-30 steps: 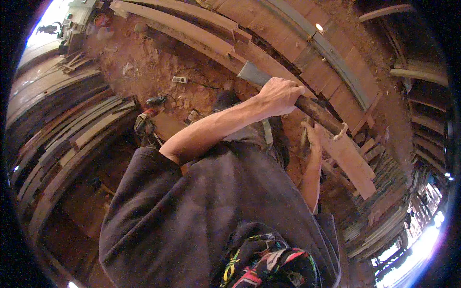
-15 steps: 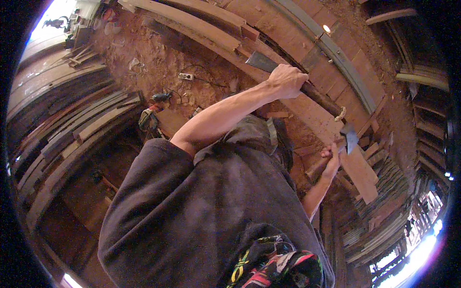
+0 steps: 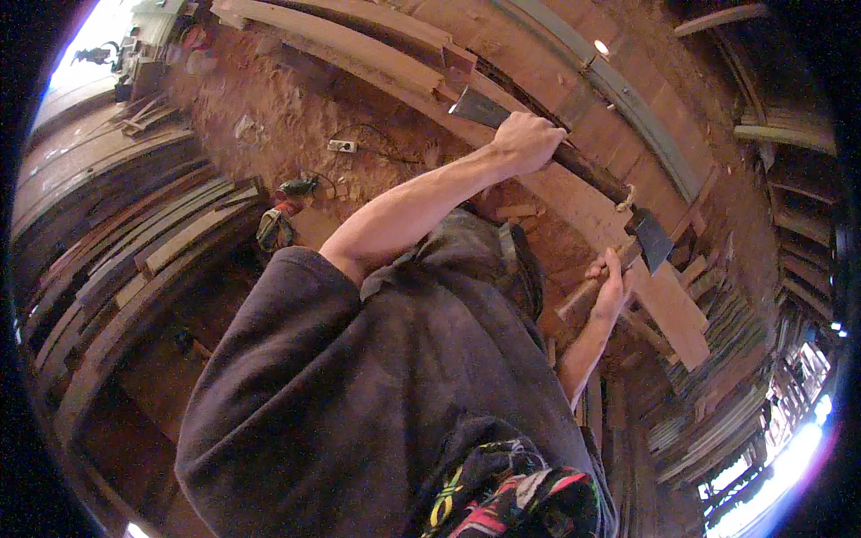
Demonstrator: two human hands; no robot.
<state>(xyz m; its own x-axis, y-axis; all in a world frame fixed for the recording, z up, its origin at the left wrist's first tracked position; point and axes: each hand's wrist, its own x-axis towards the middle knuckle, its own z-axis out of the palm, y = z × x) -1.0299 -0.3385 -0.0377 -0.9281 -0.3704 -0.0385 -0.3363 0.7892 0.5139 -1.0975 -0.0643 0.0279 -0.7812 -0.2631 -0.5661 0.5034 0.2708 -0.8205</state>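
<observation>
My left hand is wrapped around a large chisel at the far middle. Its broad metal blade points to the far left, and its dark wooden handle runs to the near right, ending in a rope-like ring. The chisel lies along or just over a long plank; contact with the wood cannot be made out. My right hand grips the wooden handle of a hatchet. The hatchet head, dark and flat, is close by the ringed end of the chisel handle.
A long grey metal rail runs beyond the planks. A power strip with a cable and a power tool lie on the dusty ground. Stacked boards stand at left, and more timber at right.
The hatchet head has moved up beside the chisel's ringed end and turned, showing its broad face. My left hand keeps its hold on the chisel. The view has shifted slightly.
</observation>
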